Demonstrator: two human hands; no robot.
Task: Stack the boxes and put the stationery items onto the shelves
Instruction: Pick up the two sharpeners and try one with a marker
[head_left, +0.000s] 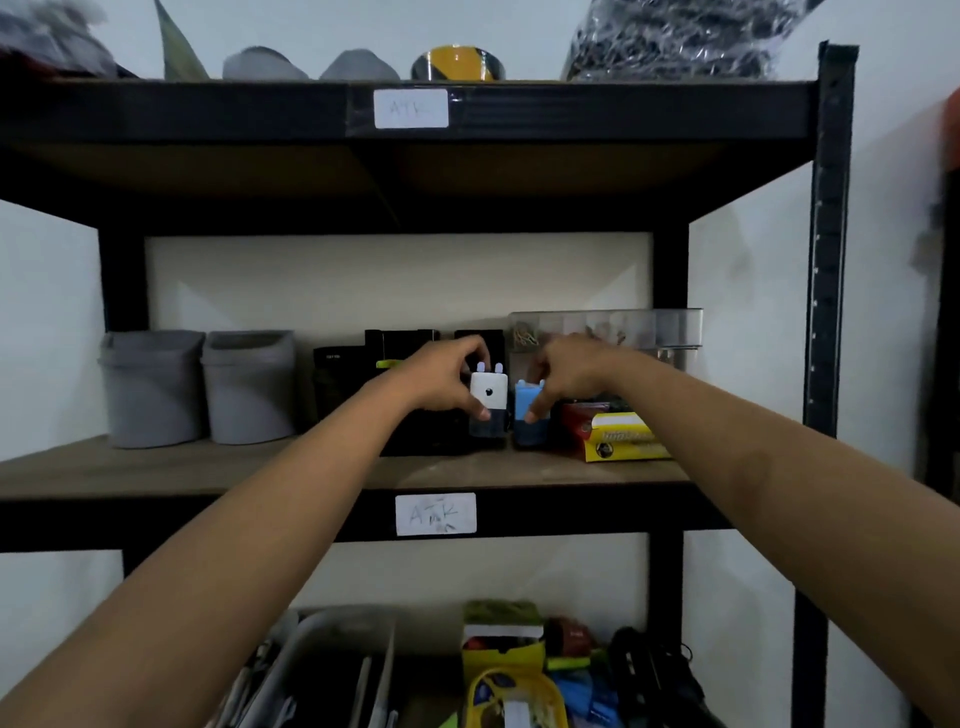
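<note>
Left hand (441, 376) gripping white sharpener (489, 391); right hand (569, 374) pinching blue sharpener (529, 402); both sharpeners side by side on middle shelf (208, 470)

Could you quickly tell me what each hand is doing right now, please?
Left hand: grips the white sharpener.
Right hand: grips the blue sharpener.

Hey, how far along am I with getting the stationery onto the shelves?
Partly done. The middle shelf already holds two grey bins, black boxes and a yellow box. In hand: your left hand holds the white sharpener and your right hand holds the blue sharpener, both at that shelf. Left: the loose items on the bottom shelf look unsorted.
</note>
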